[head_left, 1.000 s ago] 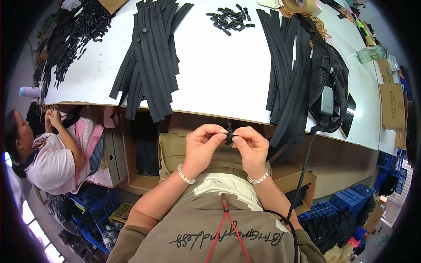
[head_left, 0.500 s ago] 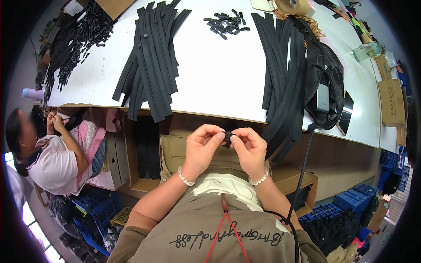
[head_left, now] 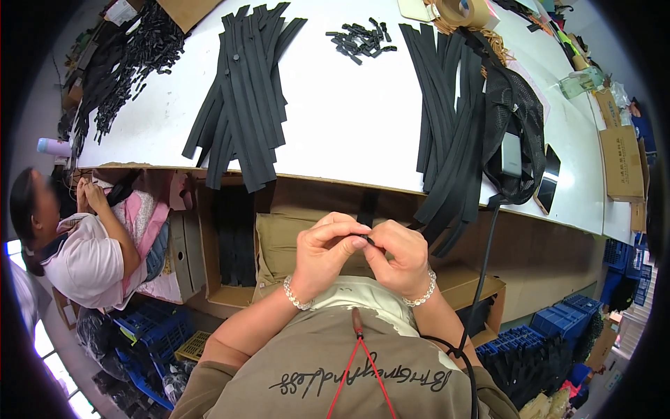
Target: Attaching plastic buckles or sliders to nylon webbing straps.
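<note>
My left hand and my right hand meet in front of my body, below the table's front edge. Thumbs and index fingers of both pinch a small black piece, mostly covered by the fingertips. Just beyond them a dark strip shows against the table's front; whether it joins the held piece I cannot tell. On the table ahead lies a small heap of black pieces. Long flat black strips are bunched to its left, and more black strips hang over the edge at right.
A black mesh bag with a grey device and a phone lie at the table's right. A black cable runs down beside my right arm. A large pile of black pieces lies far left. A co-worker sits at left.
My hands have moved slightly down and closer together, and my right hand has turned inward. The small black piece is now more hidden. A dark strip has appeared beyond my fingers.
</note>
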{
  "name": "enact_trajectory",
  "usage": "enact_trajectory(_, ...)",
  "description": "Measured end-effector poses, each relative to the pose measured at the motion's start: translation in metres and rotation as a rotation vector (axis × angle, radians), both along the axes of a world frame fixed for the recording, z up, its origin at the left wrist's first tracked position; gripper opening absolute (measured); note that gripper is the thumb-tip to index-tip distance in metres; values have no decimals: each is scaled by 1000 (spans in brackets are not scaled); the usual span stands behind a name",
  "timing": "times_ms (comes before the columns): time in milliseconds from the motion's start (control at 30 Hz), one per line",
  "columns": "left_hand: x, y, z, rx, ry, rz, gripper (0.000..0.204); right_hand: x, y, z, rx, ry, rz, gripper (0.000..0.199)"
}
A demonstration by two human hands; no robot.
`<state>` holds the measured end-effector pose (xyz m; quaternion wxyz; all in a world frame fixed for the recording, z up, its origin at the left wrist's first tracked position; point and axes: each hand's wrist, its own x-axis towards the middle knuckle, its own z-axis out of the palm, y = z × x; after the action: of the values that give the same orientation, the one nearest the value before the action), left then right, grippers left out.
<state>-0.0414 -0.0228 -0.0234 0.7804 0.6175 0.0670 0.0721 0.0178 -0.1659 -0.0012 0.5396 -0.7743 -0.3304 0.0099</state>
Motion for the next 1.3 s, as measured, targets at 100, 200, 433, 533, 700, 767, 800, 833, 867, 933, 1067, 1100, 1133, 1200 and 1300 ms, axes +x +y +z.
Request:
enact_trajectory(100,-5,-2,2,26,-47,42,15,-2,-1,7,-13,-85,29,11)
enact_trajectory(200,-8,-3,0,52,-50,88,15,-5,-3,14,-157,-168,47,12)
enact_trajectory(433,-14,-2,4,178,-140,128,14,-26,2,16,-31,158,-22,12)
enact_trajectory(533,-15,-3,7,170,-166,139,14,-29,3,15,-35,138,-45,11)
enact_trajectory(700,-16,-3,7,146,-150,164,14,-33,10,17,-161,-158,-113,12)
enact_trajectory(767,-16,-1,5,219,-171,158,14,-33,13,14,30,48,-138,13)
enact_trajectory(800,-17,0,5,220,-170,160,14,-34,13,13,30,49,-136,13)
enact_trajectory(833,-18,0,5,210,-194,159,14,-33,11,13,38,93,-104,14)
enact_trajectory(867,-18,0,4,200,-218,157,13,-33,10,12,45,137,-73,15)
enact_trajectory(933,-18,-3,7,164,-174,167,14,-30,5,13,-73,-55,-54,15)
enact_trajectory(1067,-16,-8,2,101,-113,207,13,-32,5,11,-289,-292,-90,10)
enact_trajectory(1100,-16,-7,2,101,-114,207,13,-32,6,12,-289,-292,-91,10)
enact_trajectory(1133,-18,-5,3,159,-123,206,14,-33,6,16,-155,65,-62,9)
enact_trajectory(1200,-18,-1,3,218,-134,204,15,-33,6,18,-16,418,-31,8)
enact_trajectory(1300,-16,4,2,216,-319,157,18,-33,3,15,101,287,-1,8)
